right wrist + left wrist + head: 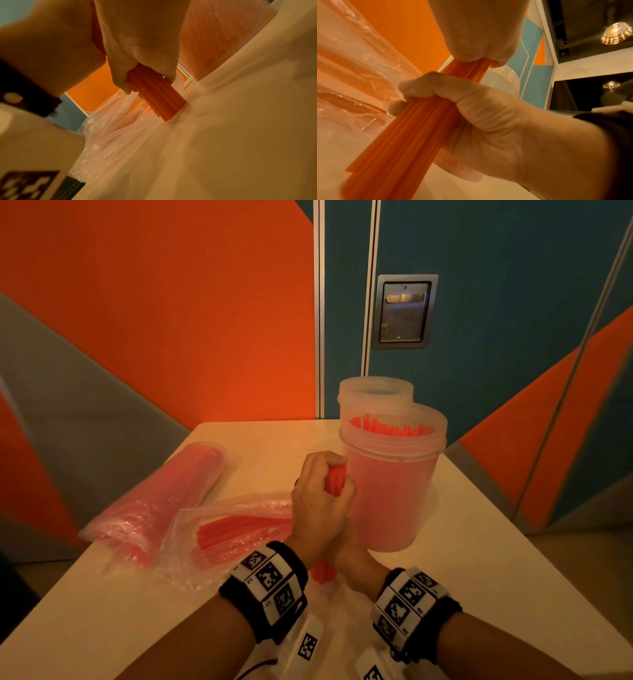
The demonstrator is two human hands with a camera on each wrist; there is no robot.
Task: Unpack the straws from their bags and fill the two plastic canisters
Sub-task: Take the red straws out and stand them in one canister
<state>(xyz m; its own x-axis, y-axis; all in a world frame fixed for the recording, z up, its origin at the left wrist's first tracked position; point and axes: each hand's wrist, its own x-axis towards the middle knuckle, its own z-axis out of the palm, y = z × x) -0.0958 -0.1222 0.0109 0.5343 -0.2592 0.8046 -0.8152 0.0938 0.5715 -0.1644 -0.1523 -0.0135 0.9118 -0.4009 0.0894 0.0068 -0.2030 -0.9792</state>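
Observation:
A bundle of red straws (pixel 334 481) stands nearly upright on the white table (pixel 486 563), its lower end (pixel 164 109) touching the tabletop. My left hand (pixel 320 498) grips the bundle near its top. My right hand (pixel 354 546) grips it lower down, mostly hidden under the left hand in the head view. In the left wrist view the right hand (pixel 479 121) wraps the straws (pixel 402 142) below the left hand (pixel 479 33). Just right of the hands stands a clear canister (pixel 390 494) packed with red straws. Behind it stands a second clear canister (pixel 375 393) with no straws visible.
An opened clear bag (pixel 239 529) with several loose straws lies left of the hands. Further left lies a full bag of straws (pixel 164 494). Orange and teal wall panels rise right behind the table's far edge. The table's right half is bare.

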